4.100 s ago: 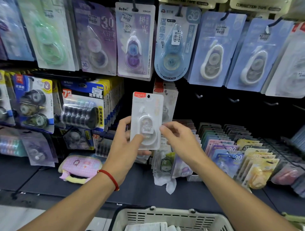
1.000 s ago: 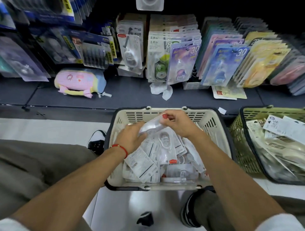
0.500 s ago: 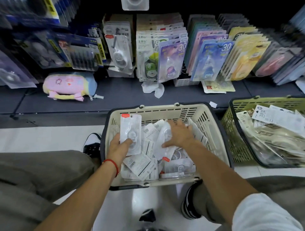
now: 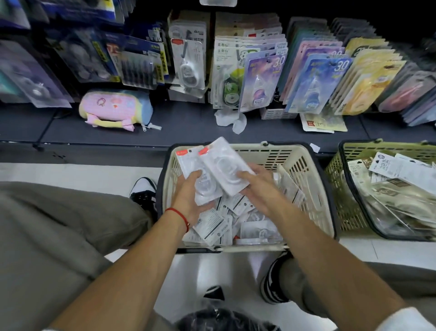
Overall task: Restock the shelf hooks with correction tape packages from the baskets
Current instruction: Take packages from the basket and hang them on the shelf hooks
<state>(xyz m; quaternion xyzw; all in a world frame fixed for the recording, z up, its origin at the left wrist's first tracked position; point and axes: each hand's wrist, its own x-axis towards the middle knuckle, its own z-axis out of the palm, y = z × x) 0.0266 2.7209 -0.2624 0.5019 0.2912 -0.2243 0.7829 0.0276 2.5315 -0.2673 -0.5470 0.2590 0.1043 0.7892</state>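
Note:
A cream basket [image 4: 304, 165] on the floor holds several white correction tape packages [image 4: 212, 224]. My left hand [image 4: 188, 200] grips one white package with a red tab [image 4: 188, 163] above the basket. My right hand [image 4: 257, 189] holds a second white package [image 4: 224, 165], laid slanting over the first one. Both packages are face up, their red tabs pointing toward the shelf. Shelf hooks are out of sight above; only the bottom of a hanging package [image 4: 218, 2] shows at the top edge.
A green basket [image 4: 337, 186] with more packages stands to the right. The low dark shelf [image 4: 188, 127] carries racks of coloured correction tapes [image 4: 313, 80], a pink pouch [image 4: 115, 108] and crumpled paper [image 4: 230, 119]. My knees and shoes flank the cream basket.
My right hand has lifted a second package out of the basket and brought it against the one in my left hand. Both hands have risen and come together.

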